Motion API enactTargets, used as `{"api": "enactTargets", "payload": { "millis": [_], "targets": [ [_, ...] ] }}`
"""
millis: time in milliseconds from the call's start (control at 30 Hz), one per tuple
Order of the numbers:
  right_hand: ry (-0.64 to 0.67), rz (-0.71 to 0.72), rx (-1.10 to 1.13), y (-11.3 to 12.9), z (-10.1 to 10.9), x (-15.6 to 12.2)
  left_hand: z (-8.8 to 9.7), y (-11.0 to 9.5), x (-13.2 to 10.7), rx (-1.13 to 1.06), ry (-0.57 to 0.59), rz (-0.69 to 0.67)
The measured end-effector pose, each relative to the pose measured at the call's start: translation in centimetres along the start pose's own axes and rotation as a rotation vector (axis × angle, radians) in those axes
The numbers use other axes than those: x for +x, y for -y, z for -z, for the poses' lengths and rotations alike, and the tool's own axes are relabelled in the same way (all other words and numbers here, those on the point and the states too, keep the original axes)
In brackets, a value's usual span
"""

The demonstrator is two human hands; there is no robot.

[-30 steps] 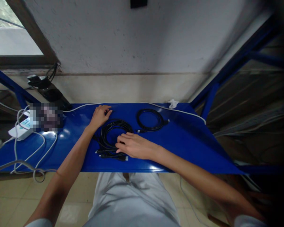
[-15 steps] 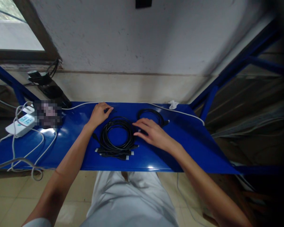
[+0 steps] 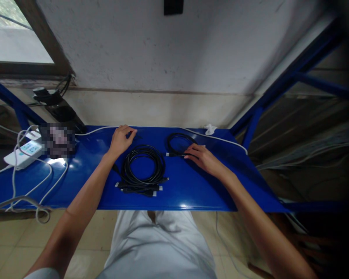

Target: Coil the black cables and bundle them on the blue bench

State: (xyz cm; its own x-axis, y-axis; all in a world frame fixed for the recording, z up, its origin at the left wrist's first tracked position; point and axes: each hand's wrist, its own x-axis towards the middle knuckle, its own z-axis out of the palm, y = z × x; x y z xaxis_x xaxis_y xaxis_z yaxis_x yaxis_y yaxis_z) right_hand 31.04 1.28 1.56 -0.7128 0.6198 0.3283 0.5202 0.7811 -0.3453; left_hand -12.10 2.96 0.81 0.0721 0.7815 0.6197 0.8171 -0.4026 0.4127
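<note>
Glossy blue painted metal for the shelf (image 3: pixel 192 190), throwing back white glare. Matt black rubbery sheathing on the large cable coil (image 3: pixel 144 166) and small cable coil (image 3: pixel 178 144). Smooth white plastic for the power strip (image 3: pixel 23 153). Rough, pitted plaster on the wall (image 3: pixel 151 42).

Right hand (image 3: pixel 205 159) touches small cable coil (image 3: pixel 178 144)
</note>
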Motion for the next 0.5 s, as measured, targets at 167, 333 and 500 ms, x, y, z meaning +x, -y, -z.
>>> {"api": "enactTargets", "payload": {
  "millis": [167, 333, 500],
  "targets": [
    [-0.193, 0.099, 0.060, 1.3, 1.4, 3.1, 0.5, -1.2, 0.3, -0.186, -0.011, 0.075],
    [-0.396, 0.247, 0.025, 4.6, 1.7, 6.8, 1.7, -3.1, 0.3, -0.409, 0.502, 0.081],
    [-0.485, 0.445, 0.009, 7.3, 0.3, 8.8, 1.8, -4.0, -0.7, -0.422, 0.750, 0.011]
  ]
}}
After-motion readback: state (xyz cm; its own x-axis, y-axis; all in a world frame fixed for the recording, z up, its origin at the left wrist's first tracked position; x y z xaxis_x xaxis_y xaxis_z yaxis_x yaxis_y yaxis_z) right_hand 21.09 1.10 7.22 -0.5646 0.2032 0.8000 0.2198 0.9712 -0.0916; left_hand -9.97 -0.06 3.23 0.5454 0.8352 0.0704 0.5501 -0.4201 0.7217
